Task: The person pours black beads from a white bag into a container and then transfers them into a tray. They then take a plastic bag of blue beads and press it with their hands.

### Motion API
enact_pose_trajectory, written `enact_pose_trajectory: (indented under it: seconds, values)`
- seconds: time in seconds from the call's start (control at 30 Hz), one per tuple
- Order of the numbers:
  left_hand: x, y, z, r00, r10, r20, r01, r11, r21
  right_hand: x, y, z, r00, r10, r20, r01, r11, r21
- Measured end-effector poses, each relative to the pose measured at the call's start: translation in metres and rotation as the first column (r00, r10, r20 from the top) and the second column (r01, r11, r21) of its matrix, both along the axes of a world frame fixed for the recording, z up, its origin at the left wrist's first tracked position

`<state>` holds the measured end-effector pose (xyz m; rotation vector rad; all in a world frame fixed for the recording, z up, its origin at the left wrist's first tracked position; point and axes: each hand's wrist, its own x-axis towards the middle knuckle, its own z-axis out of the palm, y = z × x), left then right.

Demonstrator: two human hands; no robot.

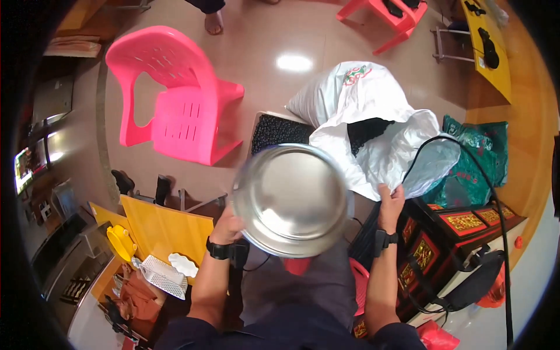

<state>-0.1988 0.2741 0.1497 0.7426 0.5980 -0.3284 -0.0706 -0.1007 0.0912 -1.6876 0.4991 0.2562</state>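
Observation:
My left hand (pixel 227 226) is closed on the rim of a round stainless steel basin (pixel 294 195), held out in front of my lap. Its shiny round face is turned up toward me, slightly blurred. With fingers closed, my right hand (pixel 391 204) grips the mouth edge of a big white woven sack (pixel 373 93). The sack leans open toward me, and small black bean-like pieces (pixel 366 133) show inside. Beyond the basin, a shallow tray (pixel 256 121) holds more black pieces (pixel 277 131); the basin hides its near part.
A pink plastic chair (pixel 181 116) stands at the left, with a pink stool (pixel 391 20) far right. Green bags (pixel 466 178) and a dark carved cabinet (pixel 449 233) flank the sack's right. A black cable (pixel 493 192) arcs there. At lower left, a person sits beside a yellow table (pixel 169 219).

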Motion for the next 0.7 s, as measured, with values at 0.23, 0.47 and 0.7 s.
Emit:
enact_pose_trajectory:
  seconds: [0.23,0.47,0.7]
  values:
    - [0.12,-0.115,0.021,0.942,-0.329,-0.074,0.337,0.925,0.178,-0.02,-0.028,-0.006,0.991,-0.1,0.087,0.107,0.991,-0.082]
    - [0.169,-0.166,-0.025,0.969,-0.208,-0.136,0.23,0.957,0.178,-0.019,-0.032,0.003,0.98,-0.182,-0.076,0.175,0.98,-0.096]
    - [0.191,-0.198,-0.086,0.996,-0.011,-0.09,0.047,0.915,0.4,-0.021,-0.034,-0.012,0.971,-0.213,-0.108,0.218,0.975,0.035]
